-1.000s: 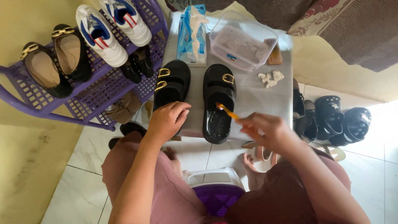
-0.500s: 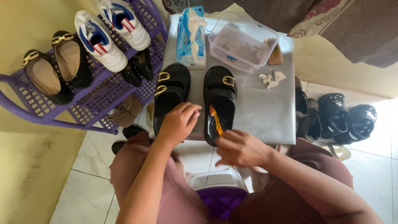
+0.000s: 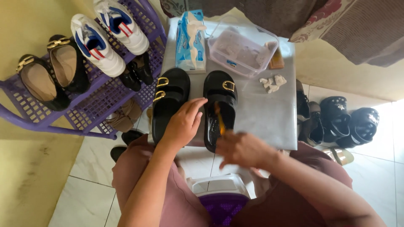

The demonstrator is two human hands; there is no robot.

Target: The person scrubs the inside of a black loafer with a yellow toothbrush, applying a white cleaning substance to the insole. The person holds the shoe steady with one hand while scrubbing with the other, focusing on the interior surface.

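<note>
On the grey worktop (image 3: pixel 265 113) lie 2 black sandals, and the left hand (image 3: pixel 183 124) rests loosely spread across the left sandal (image 3: pixel 168 101) while the right hand (image 3: pixel 242 149) grips an orange brush (image 3: pixel 219 120), blurred, over the right sandal (image 3: pixel 219 96) at 12 o'clock from it.

We've got both forearms bare, no sleeves showing, and neither our left hand (image 3: pixel 183 124) nor our right hand (image 3: pixel 242 149) has rings or gloves. Legs are in dusty-pink/maroon fabric.
</note>
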